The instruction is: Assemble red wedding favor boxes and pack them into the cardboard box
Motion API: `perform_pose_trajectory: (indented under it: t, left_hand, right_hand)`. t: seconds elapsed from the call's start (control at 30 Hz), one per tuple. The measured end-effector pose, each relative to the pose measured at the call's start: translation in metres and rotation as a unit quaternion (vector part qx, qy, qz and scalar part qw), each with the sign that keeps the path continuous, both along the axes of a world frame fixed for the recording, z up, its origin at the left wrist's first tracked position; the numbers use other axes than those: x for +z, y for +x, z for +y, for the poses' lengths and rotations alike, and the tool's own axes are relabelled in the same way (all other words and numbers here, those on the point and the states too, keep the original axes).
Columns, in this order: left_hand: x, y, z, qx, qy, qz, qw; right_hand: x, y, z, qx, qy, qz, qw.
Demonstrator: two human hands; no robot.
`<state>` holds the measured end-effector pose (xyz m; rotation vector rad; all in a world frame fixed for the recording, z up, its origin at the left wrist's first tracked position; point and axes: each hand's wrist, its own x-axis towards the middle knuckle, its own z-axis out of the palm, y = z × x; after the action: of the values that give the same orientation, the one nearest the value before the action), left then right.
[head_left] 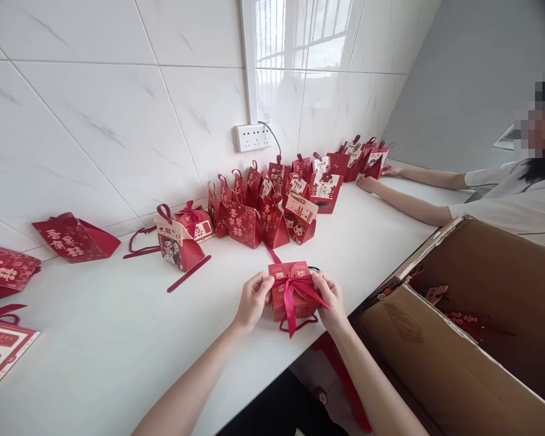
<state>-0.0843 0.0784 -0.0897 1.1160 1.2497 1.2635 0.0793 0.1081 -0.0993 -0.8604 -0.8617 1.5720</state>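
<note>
A red gift box (279,310) with gold lettering sits near the front edge of the white table, between my two hands. Across its top runs a dark pink ribbon (293,287) tied in a bow, one tail hanging down over the front. My left hand (255,298) pinches the bow's left side at the box edge, fingers closed. On the other side, my right hand (331,298) is closed on the bow's right side, with a ribbon tail slanting out below the thumb. A twisted dark red cord (300,326) loops at the box's front.
Several red gift boxes (241,224) crowd along the tiled wall; others lie at the left. A loose ribbon strip (189,274) lies beside one. At right, an open cardboard box (429,339) stands against the table. A co-worker's hands (369,183) touch boxes at the far end.
</note>
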Motion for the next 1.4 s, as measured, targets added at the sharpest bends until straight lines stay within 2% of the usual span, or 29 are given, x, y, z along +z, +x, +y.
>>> perform_pose_trajectory:
  t: [0.17,0.4,0.67,0.8,0.93,1.0,1.1,1.2,1.3,1.4]
  left_hand:
    - [-0.001,0.002,-0.002,0.011,0.005,-0.002,1.000]
    - [-0.002,0.001,-0.001,0.011,0.007,0.003,1.000]
    - [0.004,0.001,-0.001,0.007,-0.012,0.033,0.999]
    - [0.016,-0.012,-0.001,-0.011,-0.016,0.080,0.997]
    - [0.038,-0.025,0.006,0.051,0.002,0.148,0.988]
    - [0.051,-0.022,0.012,0.055,0.014,0.180,0.982]
    - [0.065,-0.010,0.024,-0.027,0.003,0.230,0.973]
    - [0.068,0.001,0.036,-0.108,-0.041,0.267,0.957]
    - [0.064,0.004,0.044,-0.133,-0.048,0.269,0.953]
    - [0.060,0.003,0.045,-0.157,-0.042,0.270,0.949]
  right_hand:
    - [0.001,0.000,-0.001,-0.004,-0.028,0.016,0.999]
    - [-0.003,0.000,0.000,-0.003,-0.021,-0.003,1.000]
    - [-0.003,0.015,0.008,0.073,0.005,-0.072,0.995]
    - [-0.003,0.030,0.009,0.097,0.030,-0.103,0.989]
    - [-0.006,0.054,0.010,0.080,0.082,-0.106,0.988]
    - [-0.005,0.064,0.013,0.107,0.115,-0.121,0.980]
    - [0.001,0.070,0.019,0.197,0.153,-0.180,0.951]
    - [0.010,0.065,0.024,0.269,0.184,-0.241,0.914]
    - [0.017,0.055,0.027,0.283,0.200,-0.302,0.888]
    - [0.021,0.048,0.027,0.287,0.188,-0.331,0.879]
